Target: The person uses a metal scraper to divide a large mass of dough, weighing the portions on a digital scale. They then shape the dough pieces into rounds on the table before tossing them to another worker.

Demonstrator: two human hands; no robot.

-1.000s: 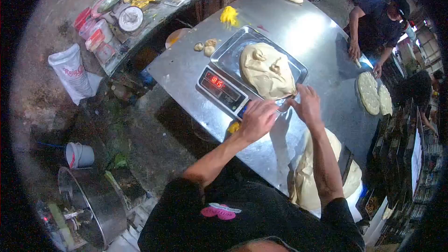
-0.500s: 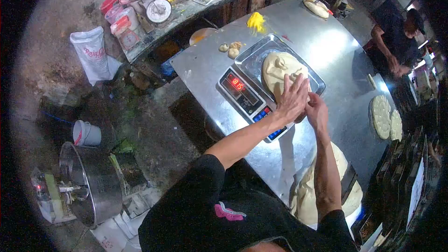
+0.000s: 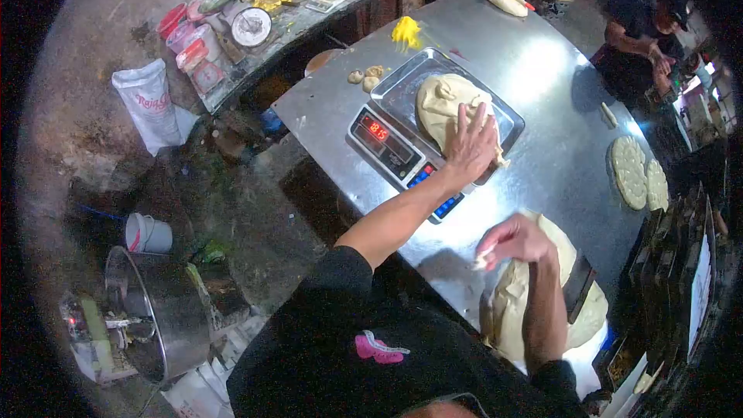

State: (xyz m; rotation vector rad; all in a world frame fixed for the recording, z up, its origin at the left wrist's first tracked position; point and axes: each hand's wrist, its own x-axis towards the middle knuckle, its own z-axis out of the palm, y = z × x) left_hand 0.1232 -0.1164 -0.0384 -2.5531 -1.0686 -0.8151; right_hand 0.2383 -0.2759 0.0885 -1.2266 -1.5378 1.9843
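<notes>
Directly beneath left hand [image 3: 470,143], dough [image 3: 450,105]

The right hand [image 3: 517,240] has left the edge of the dough [image 3: 445,112] in the tray [image 3: 400,91] and now pinches a small scrap [image 3: 484,258] near the bigger dough [image 3: 512,306]. The left hand [image 3: 472,145], first over the scale's buttons [image 3: 447,205], now lies spread on the tray's dough.

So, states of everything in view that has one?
Scale: on, red digits lit.
Tray: on the scale, loaded.
Tray dough: one soft, uneven lump.
Left hand: spread on that dough.
Right hand: pinching a dough scrap.
Bucket: upright.
Sack: standing, contents hidden.
</notes>
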